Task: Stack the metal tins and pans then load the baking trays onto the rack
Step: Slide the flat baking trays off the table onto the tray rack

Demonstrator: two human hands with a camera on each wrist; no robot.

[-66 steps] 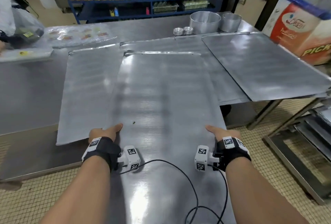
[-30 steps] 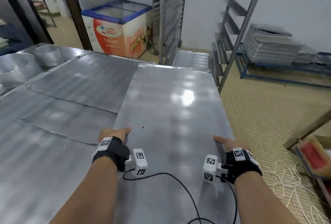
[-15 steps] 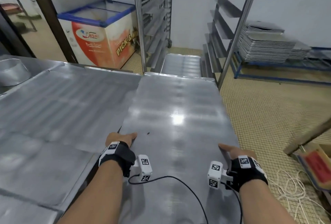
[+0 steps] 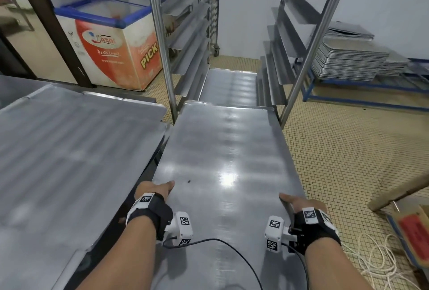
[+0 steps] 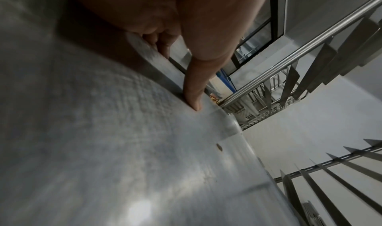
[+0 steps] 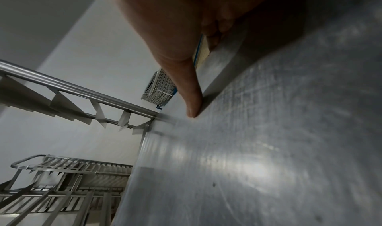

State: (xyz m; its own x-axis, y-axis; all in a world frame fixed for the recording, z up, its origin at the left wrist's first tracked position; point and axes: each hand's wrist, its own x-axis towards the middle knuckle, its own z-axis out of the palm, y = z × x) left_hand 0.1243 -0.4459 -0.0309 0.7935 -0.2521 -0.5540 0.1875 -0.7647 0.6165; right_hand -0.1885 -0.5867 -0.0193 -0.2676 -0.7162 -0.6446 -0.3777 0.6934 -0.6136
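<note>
While carried level toward the rack [image 4: 162, 41], baking tray [image 4: 227, 150] clamped at near long edges: left hand [image 4: 152, 191] thumb on top, fingers curled beneath; right hand [image 4: 301, 205] likewise. Judged stiff, thin, slick, broad, prone to tipping; a two-sided grip near the corners is advisable. Far edge just before the rack's uprights, above a lower tray [image 4: 228, 88]. More trays on the counter [image 4: 69, 139], left of the rack.

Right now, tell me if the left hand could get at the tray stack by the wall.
Probably not: the left hand grips the tray, and the stack sits beyond the rack.
</note>
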